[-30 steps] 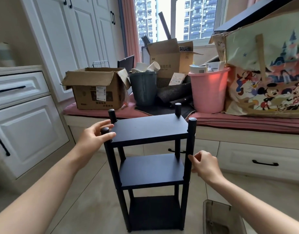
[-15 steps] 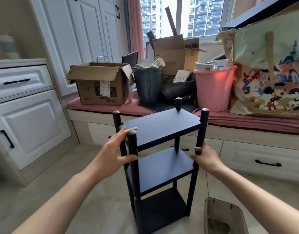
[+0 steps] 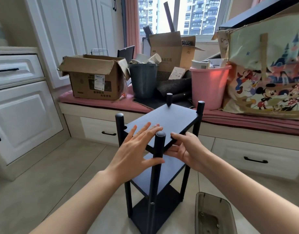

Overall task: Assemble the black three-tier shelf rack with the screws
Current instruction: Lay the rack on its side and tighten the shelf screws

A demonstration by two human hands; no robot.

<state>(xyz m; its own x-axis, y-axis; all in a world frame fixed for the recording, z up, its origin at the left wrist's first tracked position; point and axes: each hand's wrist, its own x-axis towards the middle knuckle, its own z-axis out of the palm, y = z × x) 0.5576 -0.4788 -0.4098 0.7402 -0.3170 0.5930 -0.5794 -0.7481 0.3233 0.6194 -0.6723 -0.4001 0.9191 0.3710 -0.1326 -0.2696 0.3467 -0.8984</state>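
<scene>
Left hand (image 3: 137, 149) has straight, spread fingers lying flat on the top board of the black three-tier shelf rack (image 3: 160, 149), thumb against the nearest post. Right hand (image 3: 185, 149) grips that board's near edge, thumb on top, fingers curled beneath. The rack stands upright on the tiled floor (image 3: 52, 174), a window seat (image 3: 246, 120) behind it and a clear plastic tray (image 3: 212, 215) just beside it.

Both hands (image 3: 137, 149) seemingly grip upright rack (image 3: 162, 122).

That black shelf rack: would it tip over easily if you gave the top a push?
Probably, yes: the rack is tall and narrow on thin posts. It looks stiff, with three flat boards fixed between the posts. The left hand and right hand appear to steady it.
</scene>
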